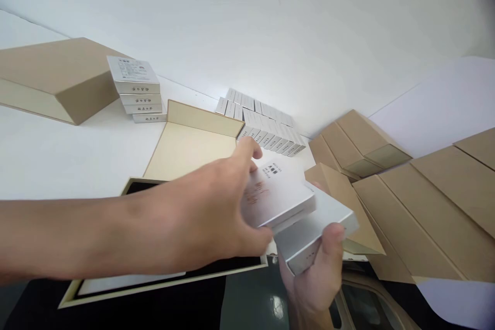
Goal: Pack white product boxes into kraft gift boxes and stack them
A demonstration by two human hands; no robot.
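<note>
My left hand (pixel 228 201) reaches in from the left, its thumb and fingers around a small white box (pixel 280 193) with dark and copper-coloured print on top. My right hand (pixel 317 273) grips a second small white box (pixel 317 232), thumb along its near edge. The two boxes overlap, tilted, the printed one above and to the left. Beneath my left forearm lies an open cream-edged presentation box (pixel 166 287) with a dark inside. Its hinged lid (pixel 189 152) is folded back, and something white (pixel 127 283) lies in its near left part, partly hidden.
Several white boxes (pixel 139 90) are stacked at the left, beside a large tan box (pixel 62 72). Rows of small white boxes (pixel 266 126) stand by the wall. Several tan cartons (pixel 417 206) fill the right side. A chair (pixel 371 304) is below.
</note>
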